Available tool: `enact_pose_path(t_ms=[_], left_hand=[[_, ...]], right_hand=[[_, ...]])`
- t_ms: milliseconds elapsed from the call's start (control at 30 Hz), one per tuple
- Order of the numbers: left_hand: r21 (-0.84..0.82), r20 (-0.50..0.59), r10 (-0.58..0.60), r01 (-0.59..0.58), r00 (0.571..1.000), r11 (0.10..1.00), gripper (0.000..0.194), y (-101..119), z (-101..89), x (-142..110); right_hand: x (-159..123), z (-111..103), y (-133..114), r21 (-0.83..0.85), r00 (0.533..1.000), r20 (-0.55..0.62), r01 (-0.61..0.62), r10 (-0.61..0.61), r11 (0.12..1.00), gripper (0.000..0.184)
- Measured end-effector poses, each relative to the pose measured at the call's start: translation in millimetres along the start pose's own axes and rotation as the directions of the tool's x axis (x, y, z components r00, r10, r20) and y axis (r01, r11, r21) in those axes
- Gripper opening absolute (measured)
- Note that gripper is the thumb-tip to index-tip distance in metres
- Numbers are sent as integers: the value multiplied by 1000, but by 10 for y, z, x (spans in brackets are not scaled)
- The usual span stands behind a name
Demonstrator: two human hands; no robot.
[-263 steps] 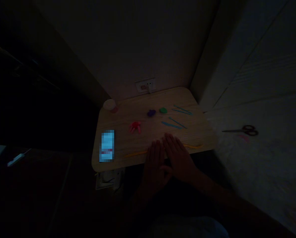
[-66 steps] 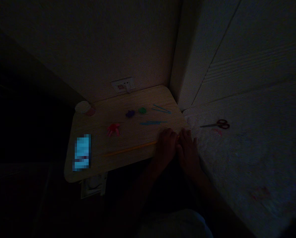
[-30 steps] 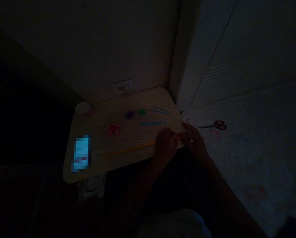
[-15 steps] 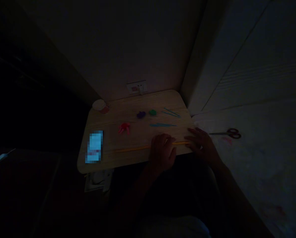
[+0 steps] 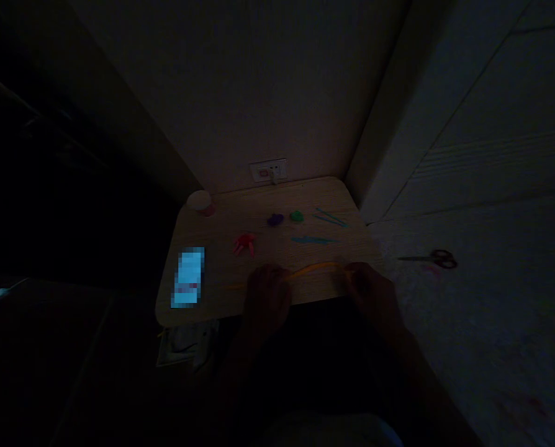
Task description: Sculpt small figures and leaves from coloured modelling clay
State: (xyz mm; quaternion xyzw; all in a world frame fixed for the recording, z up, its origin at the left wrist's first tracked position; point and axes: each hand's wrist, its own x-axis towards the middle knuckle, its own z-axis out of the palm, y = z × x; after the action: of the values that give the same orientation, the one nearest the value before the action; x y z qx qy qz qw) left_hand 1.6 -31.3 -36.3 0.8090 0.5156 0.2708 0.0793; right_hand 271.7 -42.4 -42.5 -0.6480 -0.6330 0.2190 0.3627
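Note:
A long, thin orange clay strand [image 5: 321, 266] lies along the front part of a small wooden table [image 5: 221, 307]. My left hand [image 5: 268, 298] is curled around its middle, and a thin end sticks out to the left. At the strand's right end, my right hand [image 5: 373, 288] has its fingers closed on it; the fingertips are dark. Between the hands the strand bows slightly away from me. Beyond it sit a red clay figure with legs [image 5: 244, 242], a purple clay lump [image 5: 275, 220] and a green clay lump [image 5: 297, 216].
Blue modelling sticks [image 5: 312, 239] and two thinner sticks [image 5: 331, 217] lie at the right. A lit, blurred phone [image 5: 188, 277] is at the left, with a tub [image 5: 199, 200] behind it. Scissors [image 5: 442, 259] lie off the table's right side. A wall socket [image 5: 268, 170] is behind.
My left hand has moved left along the strand. My right fingers, spread on its end before, are now closed there. The stretch between the hands is longer and bowed. The view has shifted slightly.

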Motion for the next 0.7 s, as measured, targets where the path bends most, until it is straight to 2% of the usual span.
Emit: enact_pose_path(t_ms=[133, 267, 467, 567, 633, 700], left_hand=[[-102, 34, 24, -21, 999, 995, 25, 257, 172, 193], [-142, 70, 21, -11, 997, 990, 24, 314, 233, 255], [-111, 68, -9, 17, 998, 994, 26, 180, 187, 177], [-75, 40, -18, 21, 999, 997, 30, 26, 72, 119], [-46, 49, -14, 16, 999, 999, 34, -71, -28, 99], [-28, 114, -1, 4, 993, 1000, 35, -124, -113, 106]], right_hand=[[-96, 159, -182, 18, 1000, 30, -8, 7, 1000, 22], [-107, 219, -267, 30, 988, 154, 0, -4, 1000, 18], [-6, 217, -323, -265, 980, 152, 168, -131, 950, 17], [70, 142, -293, -271, 965, 194, 224, -175, 936, 18], [116, 44, -226, -261, 957, 208, 256, -205, 931, 27], [158, -67, -139, -255, 928, 265, 329, -262, 909, 33]])
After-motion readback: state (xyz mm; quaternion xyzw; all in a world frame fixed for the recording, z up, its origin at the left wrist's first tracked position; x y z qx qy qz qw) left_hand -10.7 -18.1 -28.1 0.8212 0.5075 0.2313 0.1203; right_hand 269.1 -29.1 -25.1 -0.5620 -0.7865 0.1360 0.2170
